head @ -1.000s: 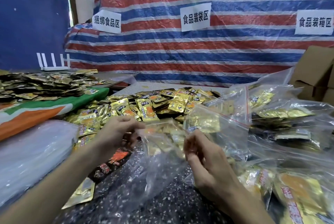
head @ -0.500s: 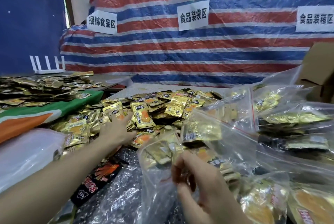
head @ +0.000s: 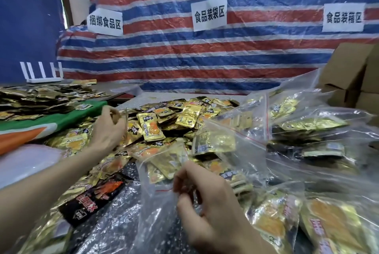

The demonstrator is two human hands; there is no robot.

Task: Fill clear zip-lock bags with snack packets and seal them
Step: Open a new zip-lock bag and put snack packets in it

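Bag (head: 158, 208): clear zip-lock, nearest, hanging left of the right hand (head: 207, 198), gold packets (head: 164, 165) in its upper part (blurred through the plastic).
Right hand: thumb and fingers pinch that bag's edge beside the red strip.
Left hand (head: 108, 128): farther out and left, fingers curled over the loose packet pile (head: 151, 128); whether they grip a packet I cannot tell.
Filled bags (head: 307, 128): heaped right of the right hand.
Cardboard boxes (head: 348, 73): beyond those.
Striped tarp (head: 205, 58): farthest.
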